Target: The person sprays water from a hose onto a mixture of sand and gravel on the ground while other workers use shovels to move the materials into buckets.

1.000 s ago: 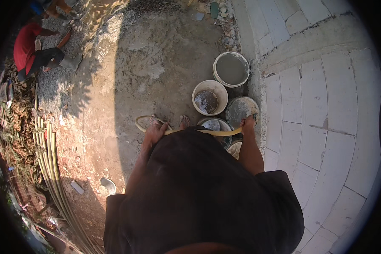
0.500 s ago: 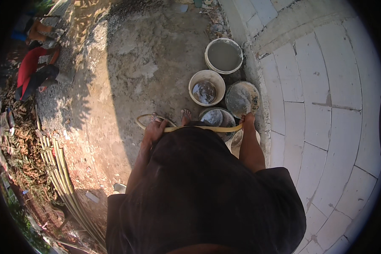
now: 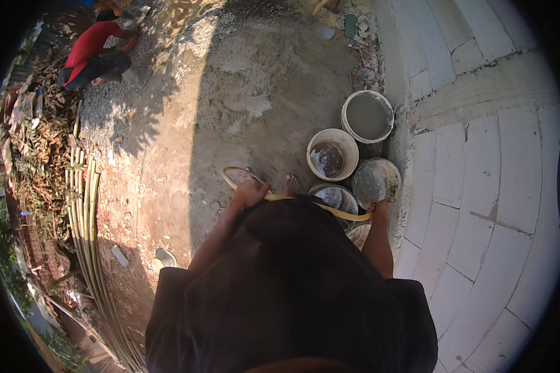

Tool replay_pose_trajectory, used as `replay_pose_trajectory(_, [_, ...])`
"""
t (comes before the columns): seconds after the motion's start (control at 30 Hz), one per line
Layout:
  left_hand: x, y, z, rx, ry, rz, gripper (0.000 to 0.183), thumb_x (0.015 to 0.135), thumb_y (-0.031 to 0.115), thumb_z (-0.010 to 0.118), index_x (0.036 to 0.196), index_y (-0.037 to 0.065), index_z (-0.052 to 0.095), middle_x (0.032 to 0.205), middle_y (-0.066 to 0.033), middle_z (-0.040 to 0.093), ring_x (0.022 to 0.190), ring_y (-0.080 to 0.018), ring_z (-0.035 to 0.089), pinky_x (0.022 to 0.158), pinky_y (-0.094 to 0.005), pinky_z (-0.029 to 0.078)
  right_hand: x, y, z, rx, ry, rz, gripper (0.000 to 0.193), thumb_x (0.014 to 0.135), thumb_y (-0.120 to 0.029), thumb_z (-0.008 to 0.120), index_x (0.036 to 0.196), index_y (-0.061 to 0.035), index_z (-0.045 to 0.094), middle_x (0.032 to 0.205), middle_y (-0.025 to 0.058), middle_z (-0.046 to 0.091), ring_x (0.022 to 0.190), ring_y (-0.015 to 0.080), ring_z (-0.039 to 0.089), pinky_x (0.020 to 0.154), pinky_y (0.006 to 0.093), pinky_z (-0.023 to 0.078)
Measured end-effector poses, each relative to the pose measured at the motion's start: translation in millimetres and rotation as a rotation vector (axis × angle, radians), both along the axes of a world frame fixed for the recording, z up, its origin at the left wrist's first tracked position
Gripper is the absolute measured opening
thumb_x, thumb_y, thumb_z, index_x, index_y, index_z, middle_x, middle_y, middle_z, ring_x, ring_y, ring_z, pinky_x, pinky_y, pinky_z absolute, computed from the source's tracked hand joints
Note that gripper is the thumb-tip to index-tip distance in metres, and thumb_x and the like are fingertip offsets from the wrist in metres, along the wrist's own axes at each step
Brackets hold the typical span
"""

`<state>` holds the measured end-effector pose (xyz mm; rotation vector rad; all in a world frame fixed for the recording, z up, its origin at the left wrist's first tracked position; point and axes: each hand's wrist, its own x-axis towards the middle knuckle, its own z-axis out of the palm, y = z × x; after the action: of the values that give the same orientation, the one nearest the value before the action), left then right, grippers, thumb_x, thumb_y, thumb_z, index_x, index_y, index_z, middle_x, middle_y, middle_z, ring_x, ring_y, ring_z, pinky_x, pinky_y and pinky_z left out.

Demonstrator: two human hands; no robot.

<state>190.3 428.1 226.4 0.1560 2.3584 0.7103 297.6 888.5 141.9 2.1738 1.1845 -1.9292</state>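
Observation:
A yellow hose (image 3: 348,216) runs across the front of my dark shirt, from one hand to the other. My left hand (image 3: 250,193) is closed around it near a loop that hangs by my bare feet. At the right, the fingers of my right hand (image 3: 378,206) grip the hose near its end. Pale water appears to stream from there into a dark bucket (image 3: 398,180) by the wall. Left of that bucket stands another dark bucket (image 3: 322,188) with liquid in it. A whitish bucket (image 3: 350,147) beyond holds some murky liquid.
A white bucket (image 3: 346,129) full of grey liquid stands farther off by the pale block wall (image 3: 479,174). Another bucket (image 3: 359,235) is partly hidden by my right arm. Bamboo poles (image 3: 84,205) lie at left. A person in red (image 3: 92,46) crouches far left.
The view has turned, so the buckets and ground appear farther right. Both hands keep their hold on the hose, which slopes down more toward my right hand.

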Motion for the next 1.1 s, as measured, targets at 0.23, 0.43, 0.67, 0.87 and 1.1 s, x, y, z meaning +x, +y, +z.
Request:
replay_pose_trajectory(0.23, [0,-1,15,-0.001,0.111,-0.125,0.046,0.093,0.043,0.039,0.090,0.009,0.070,0.076,-0.0230,0.064,0.081,-0.0416,0.061,0.083,-0.0510,0.041,-7,11,-12,-0.046,0.036,0.033,0.032,0.090,-0.031,0.035,0.079,-0.0037,0.046,0.060,0.0028,0.040,0.045,0.0132,0.034,0.041,0.0276,0.032])
replay_pose_trajectory(0.43, [-1,2,31,0.036,0.053,-0.038,0.049,0.091,0.044,0.040,0.087,0.005,0.069,0.080,-0.0242,0.064,0.083,-0.0412,0.061,0.081,-0.0494,0.043,-19,0,17,-0.001,-0.074,0.080,0.034,0.093,-0.032,0.032,0.079,-0.0065,0.048,0.058,0.0010,0.039,0.042,0.0122,0.033,0.039,0.0250,0.033])
replay_pose_trajectory(0.67, [1,1,19,0.019,-0.026,0.097,0.053,0.090,0.046,0.044,0.080,0.001,0.070,0.090,-0.0260,0.063,0.089,-0.0419,0.060,0.082,-0.0473,0.045,-17,10,0,0.008,0.012,0.016,0.024,0.092,-0.029,0.033,0.087,-0.0058,0.037,0.065,0.0061,0.040,0.045,0.0145,0.032,0.041,0.0281,0.030])
replay_pose_trajectory(0.87, [9,-6,9,0.133,0.001,0.049,0.049,0.091,0.045,0.044,0.090,0.003,0.069,0.091,-0.0283,0.062,0.091,-0.0414,0.060,0.082,-0.0467,0.046,-21,-1,12,-0.003,0.025,-0.010,0.039,0.094,-0.038,0.033,0.077,-0.0045,0.043,0.061,0.0046,0.040,0.044,0.0146,0.033,0.040,0.0294,0.031])
replay_pose_trajectory(1.1, [5,-7,25,0.034,-0.001,-0.169,0.037,0.094,0.040,0.039,0.109,0.016,0.063,0.094,-0.0228,0.064,0.093,-0.0404,0.059,0.081,-0.0474,0.045,7,-12,2,-0.048,-0.002,-0.058,0.050,0.097,-0.043,0.030,0.075,-0.0019,0.046,0.059,0.0033,0.038,0.045,0.0127,0.032,0.041,0.0279,0.031])
